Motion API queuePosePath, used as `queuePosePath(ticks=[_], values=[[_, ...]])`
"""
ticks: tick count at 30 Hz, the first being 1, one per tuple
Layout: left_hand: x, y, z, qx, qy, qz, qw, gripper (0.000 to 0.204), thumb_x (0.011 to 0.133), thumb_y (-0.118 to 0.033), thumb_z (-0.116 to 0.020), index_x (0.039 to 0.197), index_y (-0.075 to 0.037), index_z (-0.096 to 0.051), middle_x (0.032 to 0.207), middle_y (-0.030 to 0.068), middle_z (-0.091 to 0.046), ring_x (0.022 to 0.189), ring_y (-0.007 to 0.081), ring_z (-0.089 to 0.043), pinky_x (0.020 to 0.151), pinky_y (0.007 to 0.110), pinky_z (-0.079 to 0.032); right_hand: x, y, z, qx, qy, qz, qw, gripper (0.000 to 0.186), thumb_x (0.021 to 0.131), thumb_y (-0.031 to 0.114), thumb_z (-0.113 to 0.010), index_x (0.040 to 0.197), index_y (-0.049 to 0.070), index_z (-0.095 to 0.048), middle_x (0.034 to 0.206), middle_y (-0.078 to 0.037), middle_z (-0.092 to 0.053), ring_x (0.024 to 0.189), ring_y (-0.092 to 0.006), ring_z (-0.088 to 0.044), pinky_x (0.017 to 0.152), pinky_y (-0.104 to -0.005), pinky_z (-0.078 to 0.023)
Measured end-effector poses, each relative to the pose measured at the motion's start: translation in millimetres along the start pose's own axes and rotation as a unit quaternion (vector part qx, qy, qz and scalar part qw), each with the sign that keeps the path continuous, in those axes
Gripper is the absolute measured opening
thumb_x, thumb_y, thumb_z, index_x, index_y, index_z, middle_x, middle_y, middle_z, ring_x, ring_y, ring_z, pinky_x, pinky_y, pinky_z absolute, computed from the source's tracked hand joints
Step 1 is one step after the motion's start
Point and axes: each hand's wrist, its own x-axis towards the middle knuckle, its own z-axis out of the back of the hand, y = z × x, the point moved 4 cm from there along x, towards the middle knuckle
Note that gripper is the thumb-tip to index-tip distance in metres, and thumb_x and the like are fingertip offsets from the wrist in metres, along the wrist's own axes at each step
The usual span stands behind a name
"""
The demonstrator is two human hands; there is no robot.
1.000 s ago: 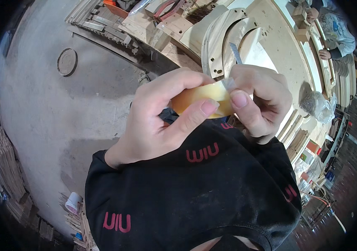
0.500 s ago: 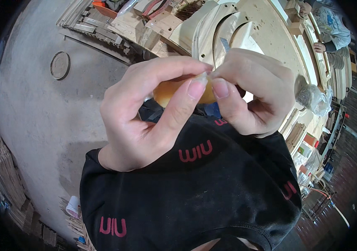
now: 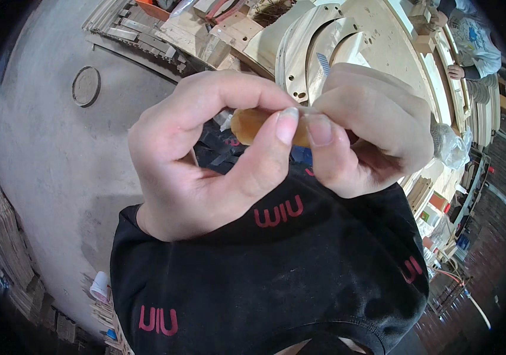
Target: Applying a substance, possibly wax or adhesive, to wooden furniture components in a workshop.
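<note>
Amber and glossy, a roll (image 3: 246,126) sits between the two hands, raised in front of the chest, its exposed part at 9 o'clock from where the thumbs meet. Left hand (image 3: 167,157) and right hand (image 3: 372,130) both have a closed grip: the left pinches the roll between thumb and index finger, and the right pinches its edge the same way, though the exact bit between the fingertips is hidden. Both thumb tips sit just beside each other, nails upward. Taking the thumbs as the centre, a black sweatshirt (image 3: 235,260) with red lettering spreads at 6 o'clock. Curved wooden pieces (image 3: 292,53) with drilled holes lie at 12, on a pale worktop (image 3: 386,29) that runs out toward 1; a red-handled tool (image 3: 224,10) lies at 11. Near 2 o'clock another person (image 3: 479,52) has a hand (image 3: 456,72) on long wooden parts. At 3 sits a clear plastic bag (image 3: 453,145). Out at 9, a round disc (image 3: 86,87) lies on the grey floor (image 3: 39,142), and toward 8 are a white tub (image 3: 100,286) and, farther out, stacked boards (image 3: 7,231).
</note>
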Motion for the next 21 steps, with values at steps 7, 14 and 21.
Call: queuePosePath(ticks=[7, 14, 21], values=[[2, 8, 4, -0.015, -0.018, 0.037, 0.999, 0.013, 0.083, -0.007, -0.053, 0.088, 0.005, -0.054, 0.085, 0.0103, -0.058, 0.073, 0.0110, -0.053, 0.068, 0.023, -0.042, 1, -4, -3, 0.001, -0.010, -0.046, 0.999, 0.009, 0.072, -0.001, -0.053, 0.063, -0.005, -0.054, 0.049, -0.006, -0.047, 0.038, -0.0125, -0.040, 0.037, -0.0235, -0.025], [3, 16, 5, -0.012, -0.034, 0.038, 0.999, 0.015, 0.082, -0.010, -0.056, 0.087, 0.005, -0.054, 0.084, 0.0077, -0.056, 0.077, 0.0113, -0.053, 0.072, 0.022, -0.042, -1, -9, -1, -0.019, -0.005, -0.135, 0.991, 0.012, 0.073, 0.002, -0.053, 0.063, -0.004, -0.054, 0.053, -0.006, -0.048, 0.043, -0.0118, -0.042, 0.041, -0.0233, -0.027], [2, 19, 6, -0.081, -0.017, 0.058, 0.995, 0.015, 0.083, -0.011, -0.055, 0.087, 0.003, -0.055, 0.087, 0.0066, -0.055, 0.080, 0.0101, -0.052, 0.073, 0.022, -0.041, 0, -12, 3, 0.026, -0.013, -0.190, 0.981, 0.014, 0.073, 0.005, -0.054, 0.062, -0.003, -0.052, 0.054, -0.005, -0.047, 0.044, -0.0121, -0.040, 0.042, -0.0241, -0.027]])
